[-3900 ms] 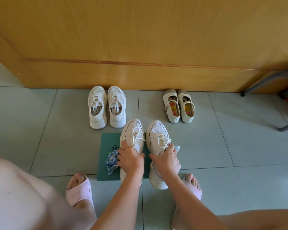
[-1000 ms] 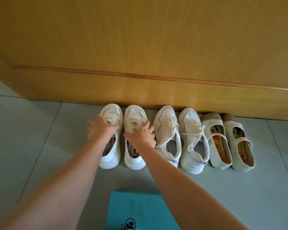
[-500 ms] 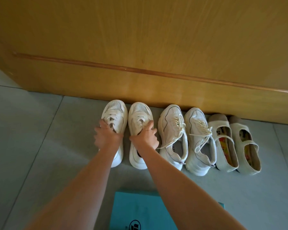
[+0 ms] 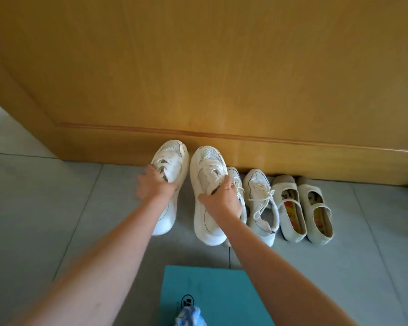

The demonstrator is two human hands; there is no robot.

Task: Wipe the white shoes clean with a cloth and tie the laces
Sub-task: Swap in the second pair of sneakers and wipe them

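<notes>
- While the left hand is gripping the left mesh sneaker across its laces, fingers curled over the tongue, the right hand is gripping the right mesh sneaker likewise, thumb lying along the inner side and fingers hooked over the laced throat.
- Both held sneakers are pointing toe-first at the wooden panel, their toes overlapping its lower strip in view. They are appearing raised above the tiled floor, but whether the heels are touching it cannot be told.
- Laces on both are showing under the fingers; whether they are tied cannot be told.
- Against the panel's foot, just beside the right mesh sneaker, a stitched lace-up sneaker is sitting mostly hidden behind the right hand, with its partner sneaker touching alongside, laces trailing loose.
- Further along the panel, a pair of cream strap shoes is standing side by side, toes to the panel.
- Well back from the panel, a teal mat is lying flat, and a blue-and-white cloth is resting on its near edge.
</notes>
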